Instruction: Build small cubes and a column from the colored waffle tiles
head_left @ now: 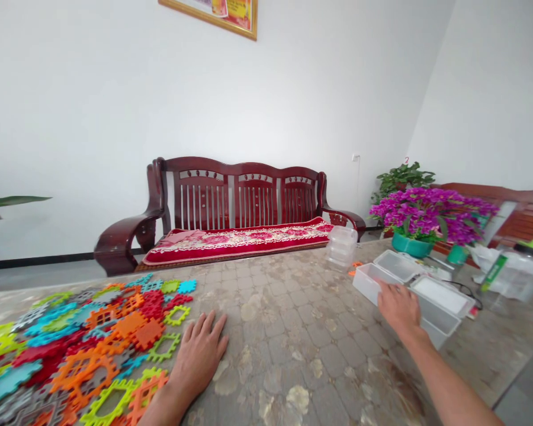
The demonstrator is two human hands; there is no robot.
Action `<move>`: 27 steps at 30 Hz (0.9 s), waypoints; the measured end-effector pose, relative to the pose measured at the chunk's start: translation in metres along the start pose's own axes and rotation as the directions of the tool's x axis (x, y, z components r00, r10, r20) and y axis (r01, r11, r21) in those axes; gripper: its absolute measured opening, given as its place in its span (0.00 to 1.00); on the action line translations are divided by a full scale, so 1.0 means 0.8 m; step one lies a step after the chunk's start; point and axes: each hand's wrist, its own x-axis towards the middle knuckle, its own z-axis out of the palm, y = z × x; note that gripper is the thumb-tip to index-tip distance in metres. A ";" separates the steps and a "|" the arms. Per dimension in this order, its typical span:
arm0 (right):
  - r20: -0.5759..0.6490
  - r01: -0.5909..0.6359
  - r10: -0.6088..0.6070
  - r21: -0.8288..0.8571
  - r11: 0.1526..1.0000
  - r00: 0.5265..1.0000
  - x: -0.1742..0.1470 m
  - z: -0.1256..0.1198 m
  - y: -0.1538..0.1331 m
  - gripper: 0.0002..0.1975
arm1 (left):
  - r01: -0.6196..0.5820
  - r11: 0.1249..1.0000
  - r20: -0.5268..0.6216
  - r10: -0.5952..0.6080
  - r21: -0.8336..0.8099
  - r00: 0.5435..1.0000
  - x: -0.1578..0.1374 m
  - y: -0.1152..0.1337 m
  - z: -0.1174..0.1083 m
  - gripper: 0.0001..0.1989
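Observation:
My left hand (201,352) lies flat on the table with its fingers spread, just right of a heap of colourful interlocking plastic pieces (119,331). Nothing is in it. At the right, my right hand (398,305) is at two translucent plastic boxes with their lids open. Its fingers are curled at the wall of the left box (368,286); the fingertips are partly hidden. The other box (440,319) stands beside that hand, towards the table's right side.
Stacked clear containers (342,245) stand farther back, with small orange pieces (356,267) nearby. Purple flowers in a green pot (412,244), a large clear jar (519,275) and a black cable (473,290) are at the right. Behind the patterned table (266,331) is a wooden bench (253,198).

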 end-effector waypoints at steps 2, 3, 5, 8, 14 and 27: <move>-0.019 0.001 -0.001 -0.003 1.000 1.000 0.001 0.000 0.002 0.19 | 0.005 1.000 -0.006 -0.005 -0.014 1.000 -0.001 0.001 0.000 0.24; -0.045 -0.004 0.004 -0.001 1.000 0.999 0.001 0.000 0.000 0.19 | 0.008 1.000 -0.005 -0.008 -0.023 1.000 -0.001 0.001 -0.001 0.24; -0.114 0.000 0.003 0.023 1.000 0.993 0.001 -0.003 -0.013 0.18 | 0.017 0.999 0.003 -0.017 -0.045 1.000 -0.002 0.004 -0.004 0.24; -0.134 0.098 -0.077 0.159 0.982 0.988 0.001 -0.005 -0.063 0.19 | 0.025 0.997 0.008 -0.025 -0.078 1.000 -0.001 0.006 -0.005 0.24; 0.025 0.233 -0.312 0.611 0.757 0.950 -0.018 0.007 -0.231 0.21 | 0.014 0.983 -0.005 -0.015 -0.185 1.000 -0.004 0.004 0.001 0.24; 0.008 0.185 -0.275 0.721 0.668 0.961 -0.036 0.054 -0.291 0.22 | 0.293 0.947 -0.131 -0.310 -0.132 0.942 0.009 -0.113 -0.090 0.25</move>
